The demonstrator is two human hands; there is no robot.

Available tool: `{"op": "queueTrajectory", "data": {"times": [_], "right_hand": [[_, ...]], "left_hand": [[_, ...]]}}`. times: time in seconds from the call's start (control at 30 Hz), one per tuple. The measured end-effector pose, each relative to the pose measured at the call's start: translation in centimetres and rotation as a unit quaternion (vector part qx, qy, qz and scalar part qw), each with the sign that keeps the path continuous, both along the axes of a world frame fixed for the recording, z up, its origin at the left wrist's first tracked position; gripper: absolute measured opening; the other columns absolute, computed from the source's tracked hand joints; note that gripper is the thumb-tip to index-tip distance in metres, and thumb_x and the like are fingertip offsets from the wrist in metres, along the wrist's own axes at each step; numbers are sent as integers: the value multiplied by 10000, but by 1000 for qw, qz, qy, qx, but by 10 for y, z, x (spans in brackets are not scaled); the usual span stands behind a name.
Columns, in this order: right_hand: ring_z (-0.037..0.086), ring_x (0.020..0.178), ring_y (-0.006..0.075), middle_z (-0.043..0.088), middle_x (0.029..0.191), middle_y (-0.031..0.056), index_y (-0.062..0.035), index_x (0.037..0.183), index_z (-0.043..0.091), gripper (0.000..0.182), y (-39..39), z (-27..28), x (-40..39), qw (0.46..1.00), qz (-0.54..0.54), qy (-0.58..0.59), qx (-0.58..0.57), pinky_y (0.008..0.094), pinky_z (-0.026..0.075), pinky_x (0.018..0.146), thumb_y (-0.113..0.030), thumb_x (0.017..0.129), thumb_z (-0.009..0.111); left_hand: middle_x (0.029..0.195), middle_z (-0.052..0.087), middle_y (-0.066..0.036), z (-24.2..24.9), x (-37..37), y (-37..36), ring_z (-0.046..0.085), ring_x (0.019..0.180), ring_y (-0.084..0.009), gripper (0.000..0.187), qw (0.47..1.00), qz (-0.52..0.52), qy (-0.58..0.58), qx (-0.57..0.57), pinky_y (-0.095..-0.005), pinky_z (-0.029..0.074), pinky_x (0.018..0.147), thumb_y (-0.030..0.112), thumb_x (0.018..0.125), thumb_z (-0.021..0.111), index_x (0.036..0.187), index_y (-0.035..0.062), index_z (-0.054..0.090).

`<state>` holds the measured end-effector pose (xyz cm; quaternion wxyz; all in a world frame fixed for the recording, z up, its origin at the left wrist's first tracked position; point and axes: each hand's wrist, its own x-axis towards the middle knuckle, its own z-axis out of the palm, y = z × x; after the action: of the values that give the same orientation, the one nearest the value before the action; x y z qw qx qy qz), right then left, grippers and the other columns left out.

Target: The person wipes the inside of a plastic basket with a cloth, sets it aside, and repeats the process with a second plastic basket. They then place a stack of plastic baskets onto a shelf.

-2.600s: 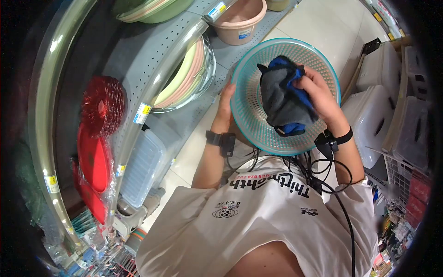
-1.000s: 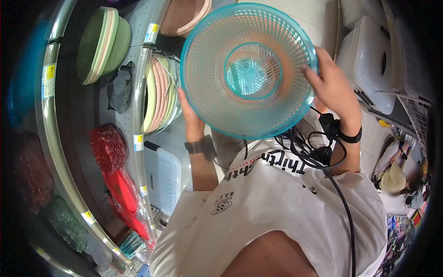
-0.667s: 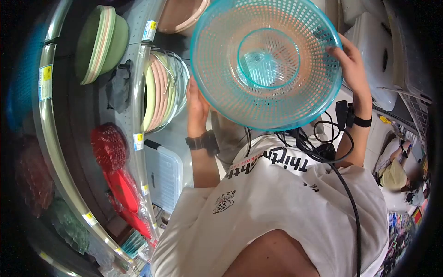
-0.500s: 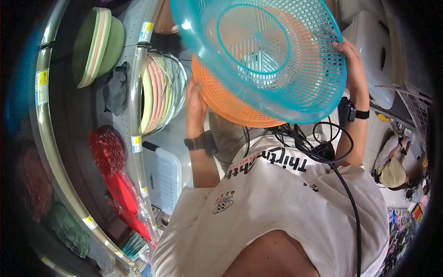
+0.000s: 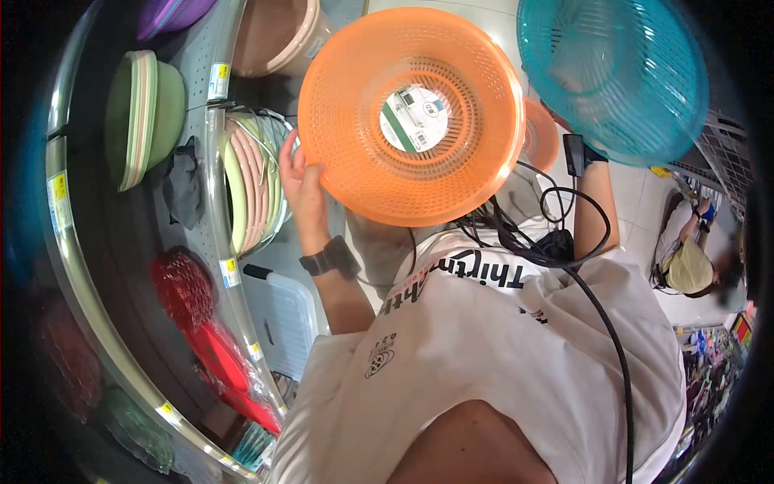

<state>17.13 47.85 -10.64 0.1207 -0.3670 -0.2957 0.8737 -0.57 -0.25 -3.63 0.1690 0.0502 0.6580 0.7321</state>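
Observation:
My left hand (image 5: pixel 303 184) grips the rim of a round orange plastic basket (image 5: pixel 343 153) from its left side. The basket faces up, with perforated walls and a white-and-green label (image 5: pixel 414 118) on its bottom. Off to the upper right, a translucent teal basket (image 5: pixel 617 73) is held up in my right hand (image 5: pixel 558 119), whose fingers are mostly hidden behind it. Between the two, a smaller orange round piece (image 5: pixel 542 135) shows partly from behind the large orange basket.
On the left, shelves hold a green stacked basin (image 5: pixel 153 121), coiled pink-and-green round items (image 5: pixel 251 185) and red wrapped goods (image 5: pixel 201 310). A beige bucket (image 5: pixel 274 36) stands above. A clear lidded box (image 5: pixel 280 319) sits lower. Black cables (image 5: pixel 516 234) hang at my chest. Another person (image 5: pixel 685 250) is at far right.
The teal basket has come off the orange one and moved up and right with my right hand. My left hand keeps the orange basket, now fully exposed, its label visible.

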Motion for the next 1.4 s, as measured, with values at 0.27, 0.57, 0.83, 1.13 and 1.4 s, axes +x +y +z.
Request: {"op": "queueTrajectory", "data": {"times": [0.27, 0.57, 0.83, 1.13, 1.4], "right_hand": [[694, 812, 196, 695, 1036, 153, 43, 1184, 614, 308, 34, -194, 103, 983, 33, -164, -72, 293, 554, 654, -183, 980, 571], [738, 695, 275, 713, 845, 215, 71, 1194, 549, 319, -6, -276, 198, 904, 79, -406, -106, 339, 610, 590, -172, 987, 545], [724, 633, 288, 713, 877, 222, 123, 1129, 583, 465, 5, -270, 179, 864, 104, -485, 91, 382, 593, 561, -245, 868, 694], [750, 698, 322, 700, 960, 243, 139, 1191, 560, 512, -4, -255, 162, 863, 55, -495, 88, 390, 614, 594, -228, 868, 712], [747, 705, 321, 699, 938, 243, 117, 1222, 583, 529, 5, -279, 173, 860, 77, -493, 102, 426, 614, 608, -256, 871, 716]], "left_hand": [[1405, 559, -193, 32, 7, -2, 575, 1278, -252, 795, 995, 60, 67, -36, -330, 460, 1065, -62, 780, 522, 1555, -42, 347], [1281, 648, -122, 32, -10, 4, 611, 1139, -190, 441, 990, 56, 35, -123, -308, 465, 1004, 81, 973, 549, 1392, -56, 531], [1264, 656, -120, 29, -9, 6, 612, 1127, -188, 431, 989, 59, 21, -135, -306, 459, 1006, 96, 989, 568, 1393, -49, 533], [1300, 640, -128, 27, -8, 1, 611, 1156, -200, 448, 989, 49, 30, -135, -313, 452, 1032, 97, 989, 572, 1410, -48, 519], [1305, 638, -123, 24, -7, -1, 602, 1159, -191, 447, 987, 49, 31, -147, -308, 448, 1032, 104, 994, 589, 1411, -41, 518]]}}
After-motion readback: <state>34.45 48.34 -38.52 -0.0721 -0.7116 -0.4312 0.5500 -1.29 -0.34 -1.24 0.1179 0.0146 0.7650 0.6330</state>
